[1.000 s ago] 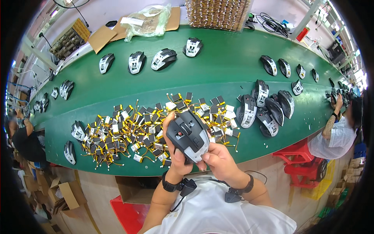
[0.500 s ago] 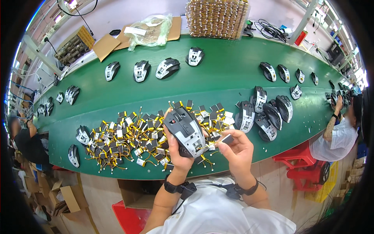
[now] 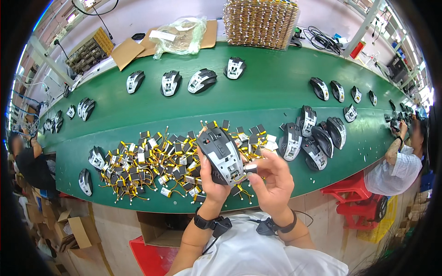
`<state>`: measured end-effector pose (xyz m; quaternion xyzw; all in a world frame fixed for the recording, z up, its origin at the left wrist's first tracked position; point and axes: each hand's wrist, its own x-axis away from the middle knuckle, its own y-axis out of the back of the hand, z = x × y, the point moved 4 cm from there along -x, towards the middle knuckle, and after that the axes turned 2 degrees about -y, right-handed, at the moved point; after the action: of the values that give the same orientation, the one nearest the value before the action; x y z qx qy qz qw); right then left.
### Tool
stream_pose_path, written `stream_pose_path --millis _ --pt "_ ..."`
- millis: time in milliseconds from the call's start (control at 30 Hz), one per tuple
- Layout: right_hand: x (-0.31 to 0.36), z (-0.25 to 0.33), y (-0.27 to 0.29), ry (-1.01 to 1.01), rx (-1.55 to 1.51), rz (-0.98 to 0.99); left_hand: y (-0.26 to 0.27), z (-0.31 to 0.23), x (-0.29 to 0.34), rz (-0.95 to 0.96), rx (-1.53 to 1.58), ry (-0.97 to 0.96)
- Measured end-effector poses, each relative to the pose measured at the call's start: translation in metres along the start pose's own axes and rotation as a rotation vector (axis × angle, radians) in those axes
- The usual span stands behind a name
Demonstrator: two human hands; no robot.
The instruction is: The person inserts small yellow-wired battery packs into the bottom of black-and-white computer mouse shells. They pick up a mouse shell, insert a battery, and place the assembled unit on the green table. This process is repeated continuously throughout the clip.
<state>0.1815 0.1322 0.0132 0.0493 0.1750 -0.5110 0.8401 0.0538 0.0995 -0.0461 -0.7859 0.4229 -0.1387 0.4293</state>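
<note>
A black and grey computer mouse with an opening in its shell lies in my left hand, fingers wrapped round its left side. My right hand pinches a small battery between thumb and fingers, close beside the mouse's lower right edge. Thin leads run between the battery and the opening; whether they are plugged in I cannot make out. Under and around both hands spreads a heap of small batteries with yellow tape and wires. Several similar mice sit together to the right of the heap.
More mice stand spaced along the green bench. At the back are a tall stack of wired parts, a plastic bag on cardboard, and black cables. Other people work at the left and right ends, near red stools.
My right hand has moved left with the battery, bringing it up against the mouse's lower right side. My left hand still holds the mouse in nearly the same place.
</note>
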Motion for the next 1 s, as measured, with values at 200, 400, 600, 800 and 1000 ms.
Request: stream_pose_path --millis 200,400,600,800,1000 --pt "-0.004 0.000 -0.001 0.171 0.214 0.088 -0.002 -0.005 -0.005 0.016 0.032 -0.006" --pt "-0.008 0.010 -0.006 0.452 0.542 0.129 -0.004 -0.006 -0.006 -0.061 0.018 0.054" --pt "-0.015 0.012 -0.007 0.641 0.723 0.232 0.000 0.001 -0.009 -0.144 0.102 0.180" --pt "-0.014 0.012 -0.014 0.669 0.807 0.377 0.008 0.004 -0.011 -0.189 0.115 0.218" --pt "-0.017 0.014 -0.013 0.683 0.763 0.463 0.009 0.007 -0.007 -0.180 0.123 0.222"
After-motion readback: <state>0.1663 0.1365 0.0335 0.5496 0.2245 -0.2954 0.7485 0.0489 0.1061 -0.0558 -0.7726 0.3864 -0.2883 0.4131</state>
